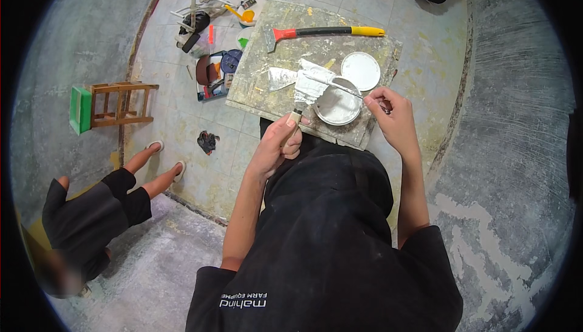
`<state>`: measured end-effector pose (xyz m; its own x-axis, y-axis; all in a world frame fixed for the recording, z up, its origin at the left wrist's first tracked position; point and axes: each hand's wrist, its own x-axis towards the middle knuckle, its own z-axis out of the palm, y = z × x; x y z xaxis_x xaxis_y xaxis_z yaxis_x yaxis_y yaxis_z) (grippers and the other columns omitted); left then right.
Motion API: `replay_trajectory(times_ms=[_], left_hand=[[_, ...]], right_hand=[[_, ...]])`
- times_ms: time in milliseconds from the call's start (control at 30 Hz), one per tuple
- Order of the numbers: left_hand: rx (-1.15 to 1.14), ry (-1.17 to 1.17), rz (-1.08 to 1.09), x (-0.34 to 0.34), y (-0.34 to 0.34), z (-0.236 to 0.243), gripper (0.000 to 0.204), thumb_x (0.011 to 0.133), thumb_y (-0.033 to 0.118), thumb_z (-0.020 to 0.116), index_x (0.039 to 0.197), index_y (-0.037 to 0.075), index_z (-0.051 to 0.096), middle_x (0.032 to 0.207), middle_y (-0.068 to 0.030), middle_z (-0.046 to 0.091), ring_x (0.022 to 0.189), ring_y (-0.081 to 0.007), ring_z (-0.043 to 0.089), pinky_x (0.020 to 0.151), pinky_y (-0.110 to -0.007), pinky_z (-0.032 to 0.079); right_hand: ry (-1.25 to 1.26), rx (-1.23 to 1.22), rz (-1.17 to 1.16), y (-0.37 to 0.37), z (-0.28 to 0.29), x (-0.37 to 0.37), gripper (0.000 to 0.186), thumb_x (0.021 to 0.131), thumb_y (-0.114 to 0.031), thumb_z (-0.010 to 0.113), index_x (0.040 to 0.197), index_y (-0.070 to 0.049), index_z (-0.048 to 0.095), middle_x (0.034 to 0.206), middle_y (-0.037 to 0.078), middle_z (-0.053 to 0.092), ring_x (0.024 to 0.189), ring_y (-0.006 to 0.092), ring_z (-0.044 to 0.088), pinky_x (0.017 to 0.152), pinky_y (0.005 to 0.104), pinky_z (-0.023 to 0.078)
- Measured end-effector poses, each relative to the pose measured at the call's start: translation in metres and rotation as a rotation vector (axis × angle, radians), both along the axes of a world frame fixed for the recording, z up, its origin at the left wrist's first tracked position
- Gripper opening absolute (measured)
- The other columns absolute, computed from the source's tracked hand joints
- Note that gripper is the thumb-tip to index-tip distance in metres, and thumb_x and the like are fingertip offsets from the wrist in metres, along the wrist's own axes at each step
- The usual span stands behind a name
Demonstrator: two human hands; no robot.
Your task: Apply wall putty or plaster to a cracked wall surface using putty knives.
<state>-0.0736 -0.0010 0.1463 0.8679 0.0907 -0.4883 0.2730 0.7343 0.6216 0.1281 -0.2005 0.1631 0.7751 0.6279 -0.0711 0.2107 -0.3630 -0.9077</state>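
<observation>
My left hand is closed around the pale handle of a putty knife, its broad blade coated with white paste. My right hand pinches a thin stick-like tool, which reaches left across the open tub to the coated blade; its exact kind is unclear. White paste fills part of the round tub, which stands on a worn, stained board in front of me. Behind the tub lies a round white lid. Another putty knife rests flat on the board, left of the coated blade.
A long-handled scraper lies along the board's far side. Left of it are a tray of tools and an orange scoop. A wooden stool, black crumpled scrap and another person are at the left.
</observation>
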Motion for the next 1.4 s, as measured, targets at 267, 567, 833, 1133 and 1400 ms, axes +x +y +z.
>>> replay_trajectory(times_ms=[267,567,833,1133,1400], left_hand=[[-0.001,0.009,-0.001,0.001,0.001,-0.001,0.033,0.107,0.031,0.046,0.120,0.003,0.056,0.068,0.0058,0.036,0.050,-0.0021,0.025,0.046,-0.020,0.022],[-0.007,0.003,-0.005,-0.001,-0.001,0.000,0.033,0.107,0.032,0.046,0.120,0.003,0.055,0.069,0.0057,0.036,0.051,-0.0018,0.026,0.047,-0.020,0.023],[0.011,-0.014,0.005,-0.002,-0.004,0.002,0.032,0.107,0.031,0.046,0.119,0.003,0.055,0.069,0.0056,0.036,0.051,-0.0018,0.026,0.047,-0.020,0.023],[-0.011,-0.023,0.005,-0.001,-0.003,0.003,0.032,0.107,0.031,0.045,0.120,0.003,0.055,0.069,0.0059,0.036,0.050,-0.0017,0.026,0.047,-0.020,0.023],[-0.024,-0.026,-0.004,0.000,-0.005,0.003,0.032,0.108,0.031,0.044,0.120,0.003,0.054,0.069,0.0061,0.035,0.051,-0.0016,0.025,0.047,-0.020,0.022]], right_hand=[[0.043,-0.006,0.019,0.000,0.006,-0.001,0.018,0.087,-0.011,0.072,0.092,0.006,0.069,0.081,0.011,0.071,0.072,0.0115,0.066,0.066,0.0252,0.049],[-0.047,-0.005,0.076,0.002,0.014,-0.004,0.015,0.080,-0.004,0.075,0.090,0.005,0.069,0.081,0.009,0.067,0.069,0.0128,0.063,0.064,0.0261,0.047],[0.267,0.009,0.070,0.000,0.004,-0.008,0.017,0.093,-0.016,0.065,0.089,0.001,0.068,0.063,0.000,0.053,0.057,0.0074,0.043,0.055,0.0259,0.036],[0.246,0.071,0.060,0.000,0.012,-0.007,0.021,0.094,-0.016,0.068,0.083,0.002,0.067,0.062,-0.004,0.053,0.058,0.0029,0.041,0.053,0.0234,0.032],[0.087,0.219,-0.015,-0.001,0.010,-0.017,0.019,0.088,-0.008,0.074,0.080,-0.002,0.059,0.067,-0.006,0.053,0.062,-0.0004,0.041,0.053,0.0204,0.031]])
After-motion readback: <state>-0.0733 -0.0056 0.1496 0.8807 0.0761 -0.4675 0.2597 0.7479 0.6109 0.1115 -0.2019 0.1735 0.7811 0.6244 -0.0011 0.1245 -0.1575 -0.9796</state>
